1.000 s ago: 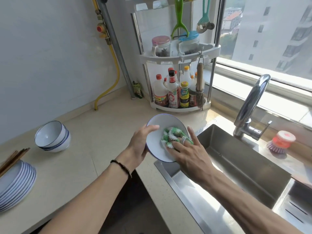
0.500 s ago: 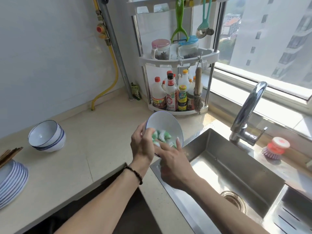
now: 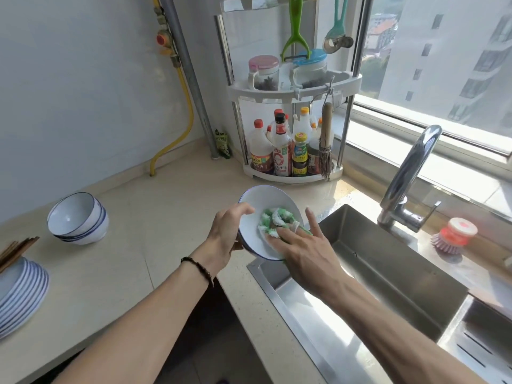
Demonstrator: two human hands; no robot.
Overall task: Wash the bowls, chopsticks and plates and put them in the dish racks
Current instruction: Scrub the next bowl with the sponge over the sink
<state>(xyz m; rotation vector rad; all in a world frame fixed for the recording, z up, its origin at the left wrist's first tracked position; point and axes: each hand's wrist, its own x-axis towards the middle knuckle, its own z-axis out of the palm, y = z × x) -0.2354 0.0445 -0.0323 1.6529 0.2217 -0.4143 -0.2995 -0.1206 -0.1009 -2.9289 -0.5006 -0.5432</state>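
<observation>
Since the earlier frame, the right hand had slid from the bowl's centre toward its lower rim, fingers extended and pressing the green-and-white scrubbing cloth flat against the inner wall. The bowl was held tilted above the sink's left front corner, mouth facing the right hand. The left hand gripped the left rim, thumb over the edge, fingers behind. The cloth lay directly ahead of the right fingertips.

One head-worn camera looked forward and down, close over both hands. It faced the counter corner, with the sink right of the grip.
</observation>
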